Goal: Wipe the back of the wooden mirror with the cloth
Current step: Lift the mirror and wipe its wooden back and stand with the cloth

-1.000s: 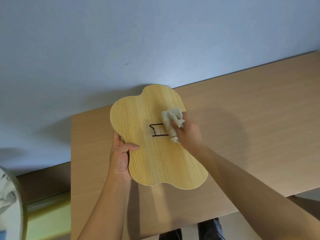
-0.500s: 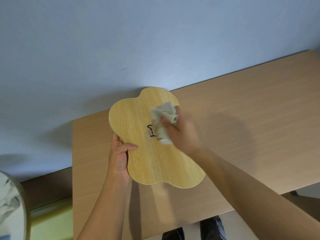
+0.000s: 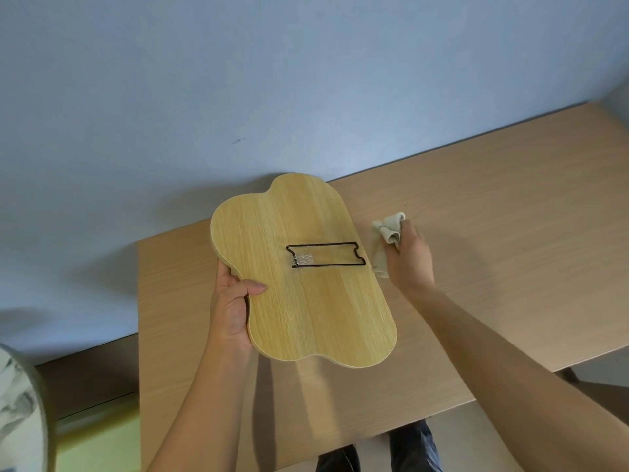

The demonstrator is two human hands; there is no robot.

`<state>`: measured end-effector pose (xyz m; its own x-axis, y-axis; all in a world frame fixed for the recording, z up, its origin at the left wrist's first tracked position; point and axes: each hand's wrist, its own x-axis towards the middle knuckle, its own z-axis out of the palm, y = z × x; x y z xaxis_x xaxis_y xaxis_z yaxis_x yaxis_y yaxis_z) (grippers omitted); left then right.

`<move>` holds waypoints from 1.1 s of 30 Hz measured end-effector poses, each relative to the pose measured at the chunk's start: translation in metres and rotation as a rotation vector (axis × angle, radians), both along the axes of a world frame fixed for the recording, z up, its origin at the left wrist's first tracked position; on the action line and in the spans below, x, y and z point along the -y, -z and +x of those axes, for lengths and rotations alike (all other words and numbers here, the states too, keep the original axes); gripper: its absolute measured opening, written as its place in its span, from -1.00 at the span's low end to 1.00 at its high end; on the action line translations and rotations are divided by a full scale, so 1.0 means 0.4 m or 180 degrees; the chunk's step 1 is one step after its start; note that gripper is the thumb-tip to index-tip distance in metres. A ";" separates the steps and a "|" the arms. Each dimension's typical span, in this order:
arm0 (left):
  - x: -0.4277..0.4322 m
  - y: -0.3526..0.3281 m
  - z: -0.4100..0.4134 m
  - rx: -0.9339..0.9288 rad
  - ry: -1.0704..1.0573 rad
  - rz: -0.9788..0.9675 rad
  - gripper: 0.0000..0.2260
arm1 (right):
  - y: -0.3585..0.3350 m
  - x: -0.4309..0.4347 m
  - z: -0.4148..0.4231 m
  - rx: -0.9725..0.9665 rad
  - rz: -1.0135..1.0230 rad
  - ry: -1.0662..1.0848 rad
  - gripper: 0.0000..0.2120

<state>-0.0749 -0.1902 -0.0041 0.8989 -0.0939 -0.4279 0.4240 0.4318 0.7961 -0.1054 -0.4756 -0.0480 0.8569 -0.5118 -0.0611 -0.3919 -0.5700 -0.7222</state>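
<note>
The wooden mirror (image 3: 306, 301) shows its light wood back, cloud-shaped, with a black wire stand (image 3: 325, 255) folded flat across its middle. My left hand (image 3: 233, 308) grips its left edge, thumb on the back, holding it tilted above the table. My right hand (image 3: 410, 264) is off the mirror, just right of its edge, over the table, closed on a crumpled grey-beige cloth (image 3: 388, 233). The cloth sticks out past my fingers and does not touch the mirror.
The light wooden table (image 3: 510, 233) stands against a blue wall (image 3: 272, 80). At the lower left is a round pale object (image 3: 17, 403) and a yellow-green surface (image 3: 98, 441). My legs (image 3: 374, 454) show below the table's front edge.
My right hand with the cloth has slid from the middle of the mirror's back to the right, off the mirror. The wire stand is now fully uncovered. The left hand keeps its grip.
</note>
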 end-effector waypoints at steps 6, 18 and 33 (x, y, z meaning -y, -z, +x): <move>0.003 -0.001 -0.002 0.0036 0.0024 0.0025 -0.28 | -0.132 -0.224 -0.001 0.0561 0.1360 -0.1120 -0.94; 0.009 -0.011 -0.002 0.0033 0.0022 0.0071 -0.28 | 0.025 0.004 -0.039 -0.0704 -0.0453 -0.0245 -0.77; 0.024 -0.042 -0.006 -0.0006 0.0067 0.0092 -0.27 | -0.047 -0.109 0.023 -0.0447 0.1055 -0.0513 -0.72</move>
